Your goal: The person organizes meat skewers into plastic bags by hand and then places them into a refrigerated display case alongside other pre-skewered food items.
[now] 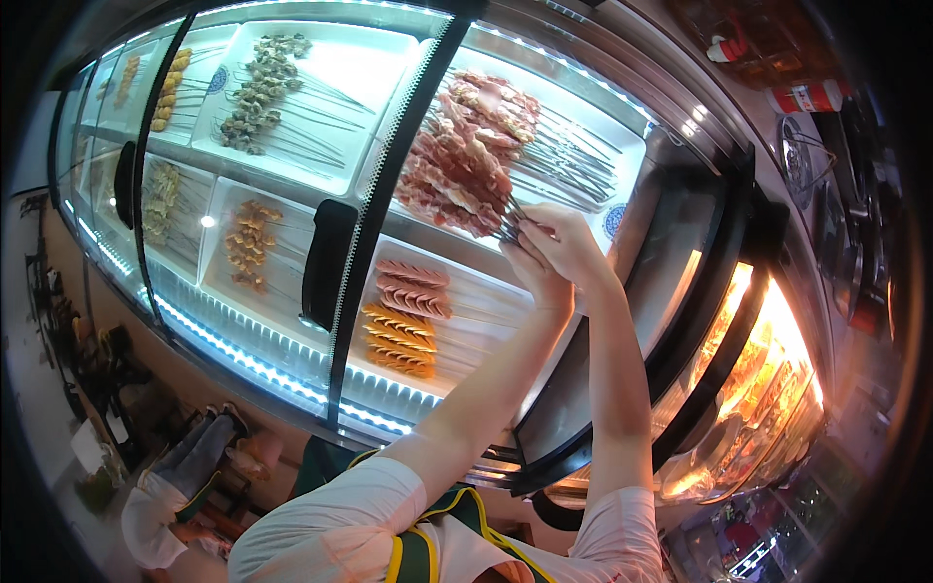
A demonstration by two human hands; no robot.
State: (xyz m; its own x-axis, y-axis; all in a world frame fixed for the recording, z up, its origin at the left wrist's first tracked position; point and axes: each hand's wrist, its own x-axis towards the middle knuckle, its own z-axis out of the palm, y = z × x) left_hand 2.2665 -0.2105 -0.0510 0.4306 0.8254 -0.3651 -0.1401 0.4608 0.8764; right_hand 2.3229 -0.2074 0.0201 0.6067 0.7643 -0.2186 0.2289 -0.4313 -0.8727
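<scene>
Both hands are close together over the open section of a lit refrigerated display case. My left hand (538, 273) and my right hand (565, 237) grip the thin metal rods of a bundle of raw meat skewers (466, 178). The meat ends point up and left in the view, away from my wrists. Under and behind the bundle, more raw meat skewers (503, 102) lie in a white tray (628, 157), their rods fanned to the right. Where the bundle overlaps the tray's skewers, I cannot tell them apart exactly. Fingers hide part of the held rods.
Below lies a tray of pink sausage skewers (414, 289) and orange skewers (399, 339). Left, behind a black-framed glass door with a handle (328, 266), are trays of grey skewers (262, 95) and brown skewers (254, 244). A brightly lit warm case (758, 364) stands right. A person (157, 517) is lower left.
</scene>
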